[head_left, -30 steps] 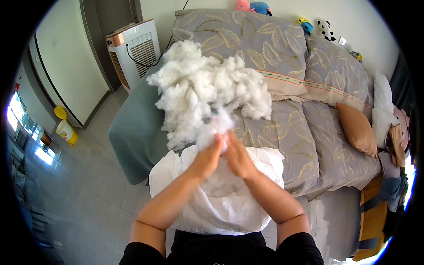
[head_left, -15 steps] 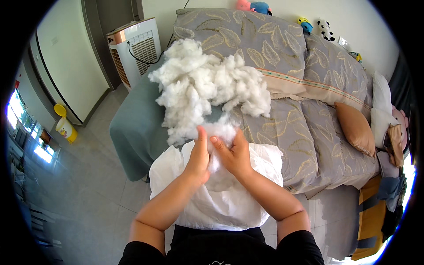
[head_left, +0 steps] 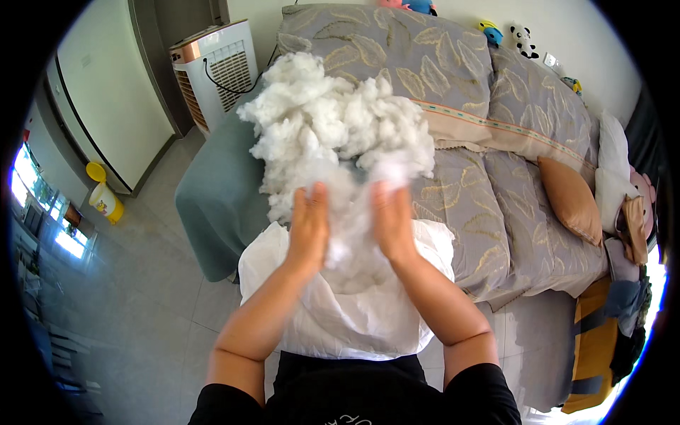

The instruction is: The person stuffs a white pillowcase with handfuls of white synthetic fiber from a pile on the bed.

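Between my hands stretches a loose tuft of white fiberfill stuffing [head_left: 350,223], blurred by motion. My left hand [head_left: 309,225] grips its left side, and my right hand [head_left: 393,221] has the right side, with wisps above the fingers. Both hands show their backs, and the fingertips are partly lost in the fluff. Beneath them a white cloth cover [head_left: 333,322] lies bunched over my lap, with some stuffing at its mouth. Just beyond, a big heap of fiberfill [head_left: 304,117] rests on the sofa's left end.
The grey leaf-patterned sofa [head_left: 460,212] spans the far side, its arm under a teal cover [head_left: 212,205]. A brown cushion [head_left: 569,202] lies to the right. An air cooler [head_left: 219,74] and a yellow-and-white bin [head_left: 106,202] stand at the left. Small plush toys [head_left: 523,42] sit along the sofa back.
My hands have moved apart and slightly away from me, drawing the tuft of stuffing wider. Earlier they were close together with the thumbs up.
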{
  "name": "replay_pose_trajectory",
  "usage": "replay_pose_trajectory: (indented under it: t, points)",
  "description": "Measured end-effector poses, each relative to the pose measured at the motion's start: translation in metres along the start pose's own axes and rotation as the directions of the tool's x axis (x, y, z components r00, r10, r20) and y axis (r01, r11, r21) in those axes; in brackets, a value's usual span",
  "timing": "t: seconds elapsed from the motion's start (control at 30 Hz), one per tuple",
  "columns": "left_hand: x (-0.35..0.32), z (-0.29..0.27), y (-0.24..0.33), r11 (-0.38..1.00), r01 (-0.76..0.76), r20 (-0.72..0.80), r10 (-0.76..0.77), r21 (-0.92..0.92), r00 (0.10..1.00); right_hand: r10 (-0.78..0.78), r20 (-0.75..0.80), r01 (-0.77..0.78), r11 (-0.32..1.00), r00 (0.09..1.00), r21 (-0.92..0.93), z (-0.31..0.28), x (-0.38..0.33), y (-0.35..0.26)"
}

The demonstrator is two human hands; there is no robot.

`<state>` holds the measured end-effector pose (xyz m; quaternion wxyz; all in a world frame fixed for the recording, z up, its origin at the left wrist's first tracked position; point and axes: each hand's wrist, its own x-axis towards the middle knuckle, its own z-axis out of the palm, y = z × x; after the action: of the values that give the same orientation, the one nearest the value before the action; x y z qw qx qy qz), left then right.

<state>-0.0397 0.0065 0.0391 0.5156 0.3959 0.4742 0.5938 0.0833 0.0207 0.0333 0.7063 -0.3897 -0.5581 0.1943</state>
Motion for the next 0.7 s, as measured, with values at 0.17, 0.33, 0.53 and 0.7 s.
replay_pose_trajectory:
  t: [0.17,0.33,0.53,0.7]
  points:
    - [0.002,0.002,-0.017,0.991,-0.127,0.068,0.129,-0.036,0.989,0.189,0.338,-0.192,0.981,0.922,-0.025,0.000,-0.015,-0.005]
    - [0.013,-0.026,-0.010,0.945,-0.192,0.032,0.207,-0.264,0.978,0.263,0.079,-0.270,0.959,0.961,0.083,-0.032,-0.006,-0.004]
    - [-0.009,-0.046,-0.028,0.566,-0.610,0.694,0.091,0.554,0.714,0.057,0.627,0.231,0.901,0.777,-0.368,-0.032,-0.038,0.005]
    - [-0.019,-0.072,-0.036,0.261,-0.863,0.878,0.096,0.432,0.469,0.083,0.918,0.422,0.869,0.388,-0.257,-0.060,-0.057,0.005]
